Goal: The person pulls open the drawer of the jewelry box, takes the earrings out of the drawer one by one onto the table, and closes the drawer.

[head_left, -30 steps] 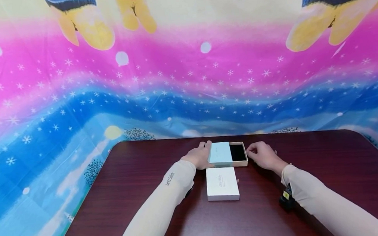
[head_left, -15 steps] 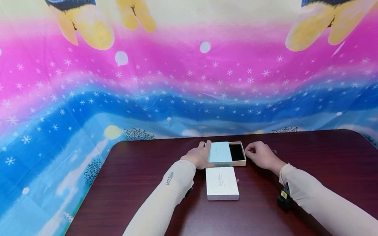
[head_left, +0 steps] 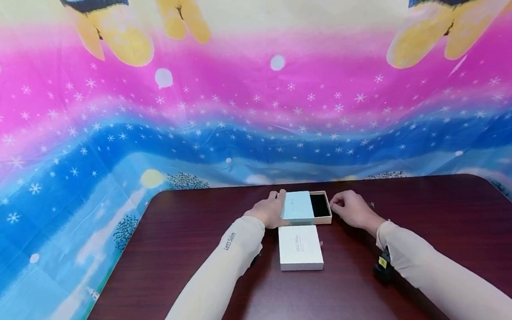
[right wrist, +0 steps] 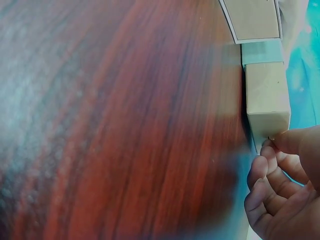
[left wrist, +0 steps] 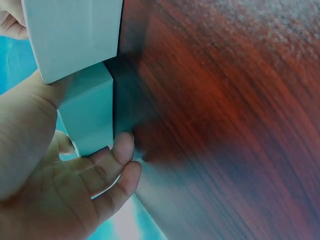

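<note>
A pale blue slide box (head_left: 297, 207) lies near the table's back edge. Its cream drawer (head_left: 323, 220), with a black lining (head_left: 320, 205), sticks partly out to the right. My left hand (head_left: 269, 212) grips the left end of the sleeve; in the left wrist view its fingers (left wrist: 117, 175) are bent around that end. At the drawer's outer end is my right hand (head_left: 351, 209). Its thumb (right wrist: 292, 140) and forefinger meet there on a tiny pull tab, mostly hidden by the fingertips. Directly in front of the slide box sits a white box (head_left: 300, 247) with fine lettering.
The dark red-brown wooden table (head_left: 178, 268) has rounded back corners. Behind it hangs a printed cloth (head_left: 251, 109) in pink and blue. A small metallic thing (head_left: 370, 205) shows just behind my right hand. A black wrist camera (head_left: 383, 267) is on the right sleeve.
The drawer has slid slightly left into the sleeve, and my right hand has moved left with it. My left hand and the white box stay in place.
</note>
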`<state>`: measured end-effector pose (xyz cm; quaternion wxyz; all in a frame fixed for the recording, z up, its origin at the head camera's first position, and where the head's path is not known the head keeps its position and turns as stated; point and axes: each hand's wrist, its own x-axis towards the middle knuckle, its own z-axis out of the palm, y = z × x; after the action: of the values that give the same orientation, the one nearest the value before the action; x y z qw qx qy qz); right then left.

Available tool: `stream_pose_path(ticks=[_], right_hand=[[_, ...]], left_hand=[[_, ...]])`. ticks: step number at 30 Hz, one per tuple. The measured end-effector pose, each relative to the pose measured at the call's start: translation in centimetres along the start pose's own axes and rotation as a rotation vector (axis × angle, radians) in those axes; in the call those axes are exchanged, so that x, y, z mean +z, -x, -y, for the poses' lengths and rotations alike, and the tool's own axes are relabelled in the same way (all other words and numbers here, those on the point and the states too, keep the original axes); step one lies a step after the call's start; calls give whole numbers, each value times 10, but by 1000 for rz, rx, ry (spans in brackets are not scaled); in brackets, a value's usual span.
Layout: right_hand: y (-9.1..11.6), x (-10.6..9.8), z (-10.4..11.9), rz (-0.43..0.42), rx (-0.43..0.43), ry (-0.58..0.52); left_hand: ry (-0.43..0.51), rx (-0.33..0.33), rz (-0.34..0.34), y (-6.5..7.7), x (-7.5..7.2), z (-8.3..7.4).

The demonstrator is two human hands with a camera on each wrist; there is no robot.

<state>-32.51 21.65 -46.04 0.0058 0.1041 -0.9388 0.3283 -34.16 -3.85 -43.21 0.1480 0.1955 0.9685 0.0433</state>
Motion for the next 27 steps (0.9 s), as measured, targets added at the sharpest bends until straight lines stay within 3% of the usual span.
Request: stream_pose_path(ticks=[27], right_hand=[[0,5,4,1,20,-8]], left_hand=[[6,11,1,4,-2,0]])
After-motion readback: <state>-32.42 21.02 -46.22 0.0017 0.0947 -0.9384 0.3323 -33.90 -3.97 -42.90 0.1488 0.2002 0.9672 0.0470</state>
